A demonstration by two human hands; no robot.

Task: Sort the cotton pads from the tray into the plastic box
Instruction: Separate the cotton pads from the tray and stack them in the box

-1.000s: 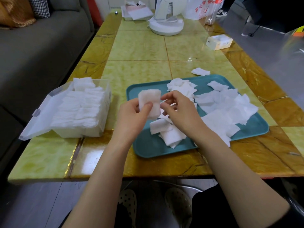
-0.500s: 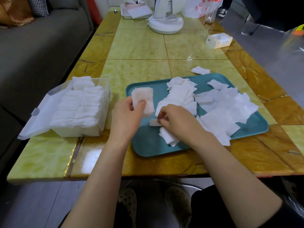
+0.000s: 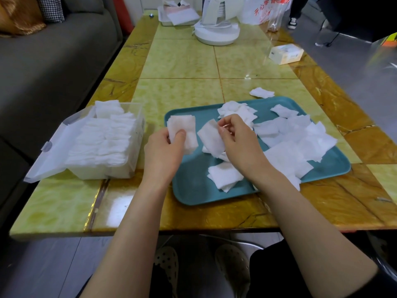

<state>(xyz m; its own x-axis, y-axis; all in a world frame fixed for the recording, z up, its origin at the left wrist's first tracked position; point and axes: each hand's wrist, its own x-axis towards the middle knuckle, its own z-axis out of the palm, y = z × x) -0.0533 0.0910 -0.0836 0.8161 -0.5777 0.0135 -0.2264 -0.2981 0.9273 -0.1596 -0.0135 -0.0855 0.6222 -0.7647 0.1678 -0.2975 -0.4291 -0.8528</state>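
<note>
Pinches a thin stack of cotton pads (image 3: 182, 129) in the left hand (image 3: 163, 151), grip clamped on it with the thumb in front and the fingers behind, upright over the left end of the teal tray (image 3: 193, 186). Holds a lifted pad (image 3: 211, 137) in the right hand (image 3: 238, 145), grip clamped on its upper edge between curled fingertips, tilted, just beside the stack but apart from it, above the tray. One pad or two pressed together: cannot tell.

Below the right wrist, a small heap of pads (image 3: 224, 175) on the tray's near part. Toward the right end, a wide loose scatter (image 3: 300, 143) of overlapping pads. At the far edge, another heap, partly hidden behind the right hand. Beyond the far rim, one stray pad (image 3: 261, 92) flat on the desk (image 3: 178, 61).

Left of the tray, near but not touching, the clear plastic box (image 3: 137, 134), filled with rows of packed pads (image 3: 101, 143) standing on edge, a few more upright at its far end. Box lid (image 3: 51, 153) open, leaning out to the left.

At the far end of the desk: a round white fan base (image 3: 217, 34), a small white carton (image 3: 285, 53), a white plastic bag (image 3: 264, 9) with red print, a shallow white dish (image 3: 178, 17) with papers. Along the left, a grey sofa (image 3: 53, 61) with cushions. Under the desk, two perforated slippers (image 3: 167, 263).
</note>
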